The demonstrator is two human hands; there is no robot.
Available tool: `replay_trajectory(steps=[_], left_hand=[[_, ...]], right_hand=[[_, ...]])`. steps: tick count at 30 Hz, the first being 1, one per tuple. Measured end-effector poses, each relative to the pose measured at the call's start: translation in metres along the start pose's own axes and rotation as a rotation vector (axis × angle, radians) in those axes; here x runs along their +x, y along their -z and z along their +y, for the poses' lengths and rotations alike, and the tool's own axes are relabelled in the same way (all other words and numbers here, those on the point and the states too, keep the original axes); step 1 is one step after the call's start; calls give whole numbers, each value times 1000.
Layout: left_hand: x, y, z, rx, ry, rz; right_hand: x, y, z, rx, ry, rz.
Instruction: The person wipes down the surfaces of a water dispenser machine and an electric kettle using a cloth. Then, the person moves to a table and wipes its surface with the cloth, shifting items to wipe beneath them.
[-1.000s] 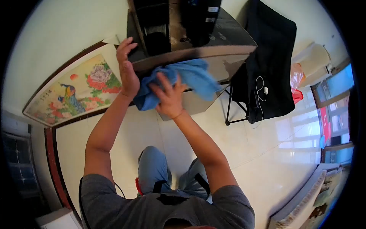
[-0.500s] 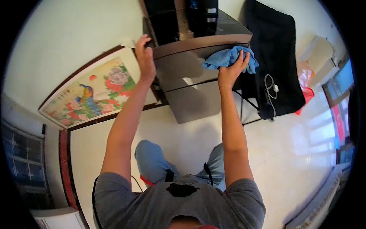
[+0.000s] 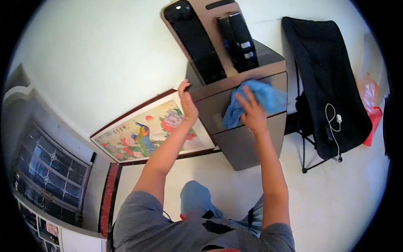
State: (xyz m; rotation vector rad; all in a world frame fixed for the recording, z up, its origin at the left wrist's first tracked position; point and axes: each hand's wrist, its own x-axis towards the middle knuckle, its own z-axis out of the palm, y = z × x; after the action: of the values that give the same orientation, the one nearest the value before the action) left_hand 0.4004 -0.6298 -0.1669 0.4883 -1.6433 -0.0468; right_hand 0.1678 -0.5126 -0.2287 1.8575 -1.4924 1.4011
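My right hand presses a blue cloth flat against the upper front of a grey-brown cabinet. Its fingers lie spread over the cloth, slightly smeared by motion. At the cabinet's upper left edge is my left hand, open with the palm turned toward the side and nothing in it. A brown panel with two glossy black units stands on the cabinet's top. A damp-looking patch shows on the drawer front left of the cloth.
Against the wall at left leans a framed peacock picture. A black folding chair stands right of the cabinet, with a white cable lying on it. Beyond it is a red plastic bag. A barred window is far left.
The cloth and my right hand have moved from the upper right edge leftward and down across the drawer front. My left hand stays by the left edge. The view has shifted.
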Motion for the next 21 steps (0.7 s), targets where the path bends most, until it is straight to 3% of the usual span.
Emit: replay_trajectory(steps=[2, 3, 5, 7, 9, 12, 13, 15, 18, 21], left_hand=[[1, 0, 2, -14, 9, -2], [1, -1, 2, -34, 8, 1], [2, -1, 4, 10, -9, -2], [3, 1, 4, 10, -4, -1], [1, -1, 8, 23, -5, 4], [2, 1, 7, 9, -7, 1], [3, 2, 7, 1, 11, -3], [4, 2, 7, -2, -4, -13], [3, 1, 5, -17, 28, 3], [4, -1, 10, -15, 9, 13]], right_hand=[[3, 3, 33, -156, -178, 248], [6, 2, 42, -170, -175, 230], [11, -2, 53, 30, -287, 451], [10, -25, 41, 113, -308, 442], [7, -36, 7, 206, -242, 399], [-8, -27, -49, -60, 23, -70], [-14, -34, -47, -67, 15, -88], [-19, -52, -35, -22, 465, -170], [-15, -23, 1, 49, 348, -194], [-34, -4, 53, -5, 0, 18]])
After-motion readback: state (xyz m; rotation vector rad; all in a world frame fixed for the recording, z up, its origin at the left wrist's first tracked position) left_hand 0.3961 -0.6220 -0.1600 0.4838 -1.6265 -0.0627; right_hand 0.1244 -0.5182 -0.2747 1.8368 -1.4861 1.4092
